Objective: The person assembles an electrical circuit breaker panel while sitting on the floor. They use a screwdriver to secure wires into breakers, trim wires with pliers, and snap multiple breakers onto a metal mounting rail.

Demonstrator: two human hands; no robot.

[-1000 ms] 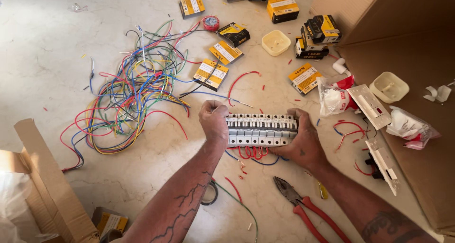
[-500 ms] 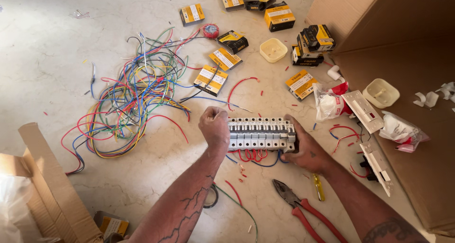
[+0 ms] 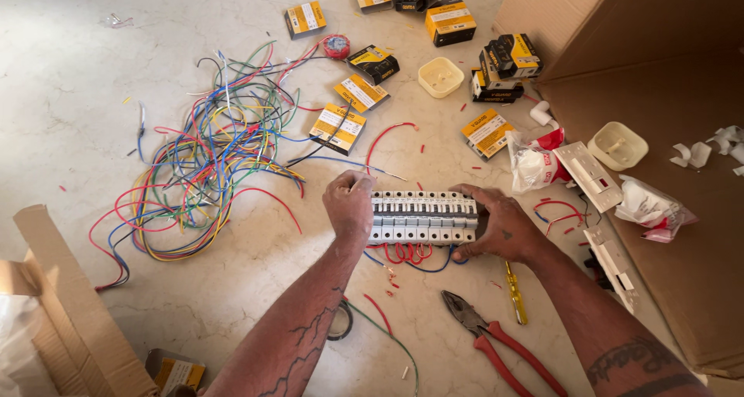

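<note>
A row of white circuit breakers (image 3: 422, 217) lies on the marble floor, with short red and blue wire loops (image 3: 407, 254) sticking out of its near side. My left hand (image 3: 349, 205) grips the row's left end. At the right end my right hand (image 3: 496, 225) wraps around it, thumb under the near edge. Both hands press the row from opposite ends.
A tangle of coloured wires (image 3: 205, 153) spreads at the left. Yellow-and-black small boxes (image 3: 339, 127) lie scattered beyond. Red-handled pliers (image 3: 496, 343) and a yellow screwdriver (image 3: 515, 292) lie near my right arm. A large cardboard box (image 3: 659, 126) stands at the right, another cardboard piece (image 3: 66, 312) at lower left.
The view has shifted slightly, so the breaker row and my hands sit lower in the picture. My grip on both ends stays the same.
</note>
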